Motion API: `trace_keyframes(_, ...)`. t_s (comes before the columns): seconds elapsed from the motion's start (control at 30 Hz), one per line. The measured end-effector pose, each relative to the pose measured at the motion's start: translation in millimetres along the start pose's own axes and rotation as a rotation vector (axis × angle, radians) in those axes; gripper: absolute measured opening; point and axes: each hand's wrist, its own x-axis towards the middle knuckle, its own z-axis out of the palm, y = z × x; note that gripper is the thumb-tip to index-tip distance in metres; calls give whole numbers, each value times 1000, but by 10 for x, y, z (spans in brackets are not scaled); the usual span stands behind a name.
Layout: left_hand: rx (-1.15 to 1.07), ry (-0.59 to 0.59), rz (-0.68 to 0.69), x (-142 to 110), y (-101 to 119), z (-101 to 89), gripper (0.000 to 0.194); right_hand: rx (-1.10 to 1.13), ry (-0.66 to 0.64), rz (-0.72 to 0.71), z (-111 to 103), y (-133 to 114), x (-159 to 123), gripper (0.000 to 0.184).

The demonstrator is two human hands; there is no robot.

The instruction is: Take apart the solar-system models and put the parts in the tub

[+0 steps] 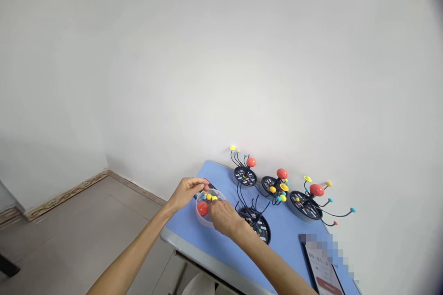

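My left hand (187, 192) half-closed at 11 o'clock of clear plastic bowl (205, 224); my right hand (223, 218) curled at 4 o'clock, near red ball (202, 208); grip unclear, both.

A round, clear plastic tub (198, 215) sits open on the blue surface (187, 235). Inside it, a glossy red ball (202, 208) lies against the tub's left side. Small yellow balls (208, 197) and a teal ball (204, 197) cluster toward the tub's far rim, just beyond the red ball and nearly touching one another.
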Motion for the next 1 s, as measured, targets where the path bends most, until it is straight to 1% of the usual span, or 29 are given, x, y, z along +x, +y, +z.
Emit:
trace_keyframes(0.1,15,91,19,-106,27,23,27,24,45,10,-30,17,-91,26)
trace_keyframes(0.2,82,243,31,-271,16,74,32,110,172,45,-93,113,-324,23)
trace_keyframes(0.27,206,357,41,-438,-28,125,36,196,289,105,-112,240,-557,28)
trace_keyframes(0.33,392,434,91,-639,-102,196,34,296,414,214,-80,412,-817,32)
trace_keyframes(0.4,557,440,206,-844,-194,293,29,368,497,328,22,603,-1061,31)
trace_keyframes(0.47,669,434,329,-1023,-287,415,26,370,515,414,190,768,-1257,30)
trace_keyframes(0.53,744,415,405,-1157,-369,554,25,352,452,455,400,868,-1393,31)
trace_keyframes(0.6,799,365,441,-1238,-436,694,25,332,376,471,614,889,-1473,30)
trace_keyframes(0.67,837,315,457,-1270,-491,816,27,304,320,475,799,850,-1506,28)
trace_keyframes(0.77,873,276,467,-1240,-556,927,31,243,303,454,991,761,-1495,30)
trace_keyframes(0.87,894,278,458,-1167,-600,946,33,165,352,425,1099,705,-1449,28)
trace_keyframes(0.93,897,284,441,-1124,-615,929,34,119,390,419,1143,686,-1421,26)
trace_keyframes(1.0,896,283,425,-1101,-624,907,34,91,402,430,1170,667,-1405,25)
